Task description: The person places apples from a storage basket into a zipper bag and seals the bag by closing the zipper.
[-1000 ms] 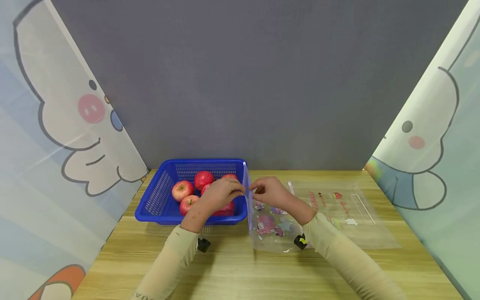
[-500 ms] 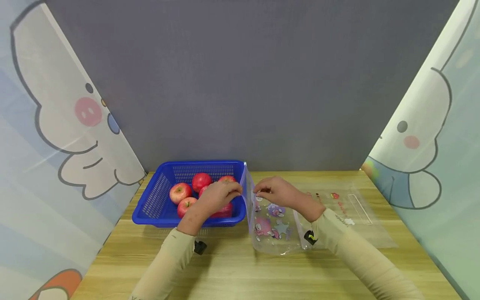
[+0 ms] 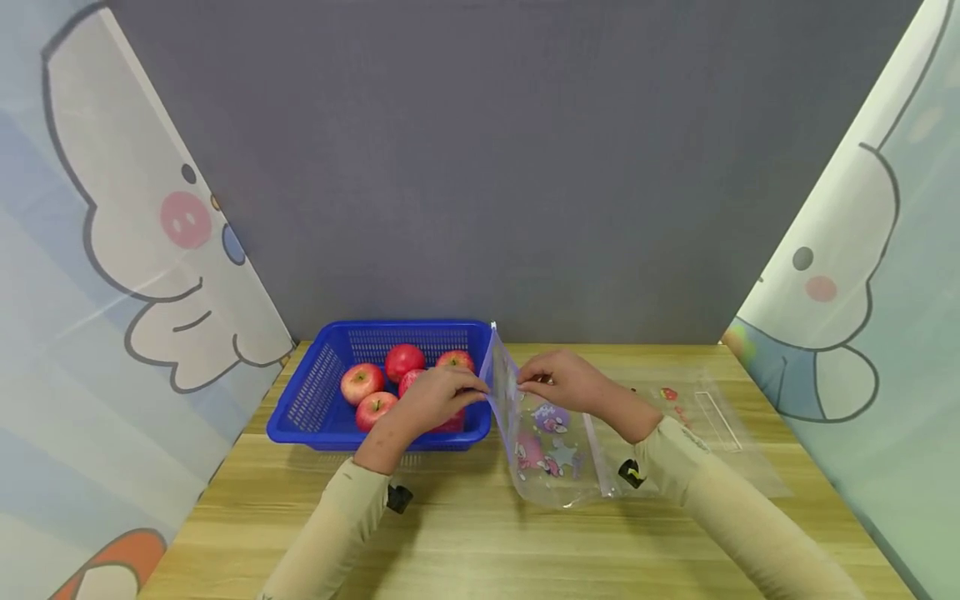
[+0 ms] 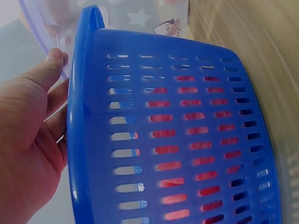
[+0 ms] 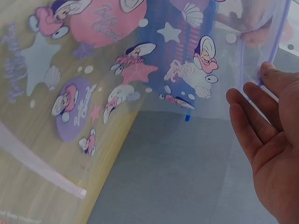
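A clear zip bag [image 3: 551, 458] with pink and purple cartoon prints stands partly upright beside the basket, its mouth spread apart. My left hand [image 3: 438, 400] reaches over the basket's right end and pinches one side of the mouth between thumb and fingers. The opposite side is pinched by my right hand [image 3: 562, 379]. In the right wrist view, thumb and fingertips of the right hand [image 5: 275, 126] meet at the purple zip edge. The blue basket [image 3: 322, 439] holds several red apples [image 3: 362, 384]; my left forearm hides some of them.
More clear printed bags [image 3: 686, 462] lie flat on the wooden table [image 3: 465, 542] to the right. A grey panel [image 3: 480, 183] rises behind the table. Curtains with cartoon figures hang at the left [image 3: 90, 333] and right [image 3: 862, 250].
My right hand has moved a little to the right, drawing its side of the bag away from the left side, so the mouth is wider. The left hand has kept its pinch near the same place.
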Demonstrator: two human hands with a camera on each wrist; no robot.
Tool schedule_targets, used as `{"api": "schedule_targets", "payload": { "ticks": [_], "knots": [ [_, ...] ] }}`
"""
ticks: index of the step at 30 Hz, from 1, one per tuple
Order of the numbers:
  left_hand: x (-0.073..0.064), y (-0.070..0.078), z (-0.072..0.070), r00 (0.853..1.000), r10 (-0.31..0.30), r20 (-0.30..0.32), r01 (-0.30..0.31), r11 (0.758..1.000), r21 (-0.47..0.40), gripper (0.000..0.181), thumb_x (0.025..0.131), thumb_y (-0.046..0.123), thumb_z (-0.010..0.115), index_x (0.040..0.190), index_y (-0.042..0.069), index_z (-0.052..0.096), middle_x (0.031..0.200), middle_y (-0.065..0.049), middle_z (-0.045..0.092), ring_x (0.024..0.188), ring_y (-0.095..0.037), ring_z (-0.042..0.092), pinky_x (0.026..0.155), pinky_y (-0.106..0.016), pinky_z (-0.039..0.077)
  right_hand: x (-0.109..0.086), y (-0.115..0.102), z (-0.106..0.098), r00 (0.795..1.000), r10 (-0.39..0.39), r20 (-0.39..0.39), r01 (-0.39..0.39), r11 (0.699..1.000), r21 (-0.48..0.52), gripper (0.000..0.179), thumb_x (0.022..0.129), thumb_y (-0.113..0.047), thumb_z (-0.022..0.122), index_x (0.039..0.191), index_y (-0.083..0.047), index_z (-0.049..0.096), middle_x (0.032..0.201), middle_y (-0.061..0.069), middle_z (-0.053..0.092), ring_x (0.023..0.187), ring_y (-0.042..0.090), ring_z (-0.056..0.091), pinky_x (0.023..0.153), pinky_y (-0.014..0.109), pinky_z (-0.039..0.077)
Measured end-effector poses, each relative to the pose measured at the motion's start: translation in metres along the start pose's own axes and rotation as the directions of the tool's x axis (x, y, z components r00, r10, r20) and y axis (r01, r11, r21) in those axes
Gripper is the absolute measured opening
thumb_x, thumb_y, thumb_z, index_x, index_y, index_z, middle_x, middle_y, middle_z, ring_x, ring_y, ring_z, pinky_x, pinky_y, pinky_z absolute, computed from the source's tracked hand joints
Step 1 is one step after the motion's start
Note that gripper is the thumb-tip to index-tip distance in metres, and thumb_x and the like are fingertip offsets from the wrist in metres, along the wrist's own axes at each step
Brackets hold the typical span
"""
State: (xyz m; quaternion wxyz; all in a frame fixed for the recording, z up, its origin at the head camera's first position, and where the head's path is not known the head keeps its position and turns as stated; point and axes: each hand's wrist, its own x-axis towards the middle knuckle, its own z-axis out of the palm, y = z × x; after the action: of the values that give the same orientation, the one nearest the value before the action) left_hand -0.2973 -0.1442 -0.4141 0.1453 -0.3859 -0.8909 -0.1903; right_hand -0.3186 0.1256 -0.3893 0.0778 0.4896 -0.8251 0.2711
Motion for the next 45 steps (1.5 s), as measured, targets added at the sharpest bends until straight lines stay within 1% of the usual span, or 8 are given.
{"api": "schedule_targets", "payload": {
  "ticks": [4, 8, 13, 18, 25, 32, 37, 45],
  "knots": [
    [0.000, 0.001, -0.001, 1.000, 0.011, -0.013, -0.012, 1.000, -0.011, 0.009, 0.092, 0.025, 0.068, 0.098, 0.025, 0.076, 0.094, 0.013, 0.068, 0.085, 0.000, 0.062, 0.073, -0.020, 0.050, -0.007, 0.003, -0.005, 1.000, -0.004, -0.013, 0.004, 1.000, -0.025, 0.007, 0.091, -0.011, 0.069, 0.094, -0.009, 0.075, 0.091, -0.004, 0.070, 0.074, 0.005, 0.063, 0.065, 0.026, 0.053],
    [0.000, -0.001, -0.002, 0.999, 0.026, -0.036, -0.025, 1.000, 0.010, 0.009, 0.092, 0.025, 0.069, 0.097, 0.024, 0.076, 0.094, 0.013, 0.068, 0.087, -0.001, 0.062, 0.076, -0.020, 0.051, -0.013, 0.006, -0.011, 1.000, -0.010, -0.019, 0.010, 0.999, -0.048, 0.007, 0.091, -0.011, 0.069, 0.094, -0.008, 0.074, 0.092, -0.004, 0.070, 0.074, 0.005, 0.063, 0.065, 0.026, 0.053],
    [-0.003, -0.001, -0.003, 0.999, -0.003, -0.035, 0.005, 0.999, 0.035, 0.010, 0.091, 0.027, 0.069, 0.097, 0.025, 0.076, 0.094, 0.013, 0.069, 0.087, 0.000, 0.063, 0.075, -0.021, 0.052, -0.019, 0.007, -0.017, 1.000, -0.001, -0.021, 0.000, 0.998, -0.058, 0.006, 0.091, -0.012, 0.070, 0.094, -0.012, 0.074, 0.093, -0.006, 0.070, 0.075, 0.004, 0.062, 0.064, 0.027, 0.053],
    [-0.006, -0.002, -0.006, 0.999, 0.003, -0.041, -0.002, 0.999, 0.044, 0.009, 0.091, 0.026, 0.070, 0.096, 0.022, 0.077, 0.094, 0.012, 0.069, 0.085, -0.001, 0.064, 0.073, -0.021, 0.052, -0.024, 0.009, -0.021, 1.000, -0.025, -0.012, 0.024, 0.997, -0.073, 0.005, 0.091, -0.011, 0.069, 0.093, -0.011, 0.074, 0.093, -0.004, 0.070, 0.076, 0.006, 0.063, 0.065, 0.029, 0.053],
    [-0.010, -0.004, -0.006, 0.997, 0.021, -0.072, -0.017, 0.998, 0.052, 0.009, 0.089, 0.023, 0.072, 0.095, 0.020, 0.077, 0.094, 0.010, 0.069, 0.083, -0.004, 0.065, 0.070, -0.025, 0.053, -0.028, 0.015, -0.028, 0.998, -0.054, -0.045, 0.046, 0.986, -0.161, 0.006, 0.087, -0.007, 0.073, 0.092, -0.009, 0.074, 0.091, -0.002, 0.070, 0.073, 0.008, 0.062, 0.062, 0.031, 0.053],
    [-0.011, -0.008, -0.002, 0.999, 0.013, -0.051, -0.009, 0.997, 0.079, 0.011, 0.091, 0.027, 0.070, 0.096, 0.021, 0.077, 0.093, 0.012, 0.069, 0.081, -0.002, 0.064, 0.069, -0.023, 0.053, -0.033, 0.016, -0.033, 0.999, -0.022, -0.045, 0.013, 0.981, -0.192, 0.004, 0.087, -0.008, 0.073, 0.090, -0.011, 0.075, 0.089, -0.003, 0.069, 0.073, 0.006, 0.062, 0.062, 0.027, 0.051],
    [-0.016, -0.010, -0.001, 0.999, 0.003, -0.048, 0.001, 0.997, 0.078, 0.009, 0.090, 0.026, 0.071, 0.095, 0.022, 0.078, 0.089, 0.013, 0.068, 0.075, 0.001, 0.061, 0.066, -0.021, 0.051, -0.038, 0.015, -0.036, 0.999, -0.007, -0.040, -0.001, 0.980, -0.198, 0.004, 0.087, -0.009, 0.073, 0.089, -0.013, 0.075, 0.087, -0.005, 0.069, 0.069, 0.004, 0.059, 0.059, 0.026, 0.050],
    [-0.022, -0.012, 0.002, 0.999, -0.010, -0.038, 0.013, 0.997, 0.078, 0.008, 0.089, 0.025, 0.072, 0.093, 0.022, 0.078, 0.089, 0.013, 0.068, 0.076, 0.001, 0.061, 0.069, -0.022, 0.052, -0.052, 0.013, -0.038, 0.995, 0.071, -0.072, -0.083, 0.981, -0.177, 0.003, 0.088, -0.012, 0.073, 0.090, -0.013, 0.075, 0.082, -0.008, 0.068, 0.066, 0.001, 0.056, 0.058, 0.024, 0.048]
  ]
}}
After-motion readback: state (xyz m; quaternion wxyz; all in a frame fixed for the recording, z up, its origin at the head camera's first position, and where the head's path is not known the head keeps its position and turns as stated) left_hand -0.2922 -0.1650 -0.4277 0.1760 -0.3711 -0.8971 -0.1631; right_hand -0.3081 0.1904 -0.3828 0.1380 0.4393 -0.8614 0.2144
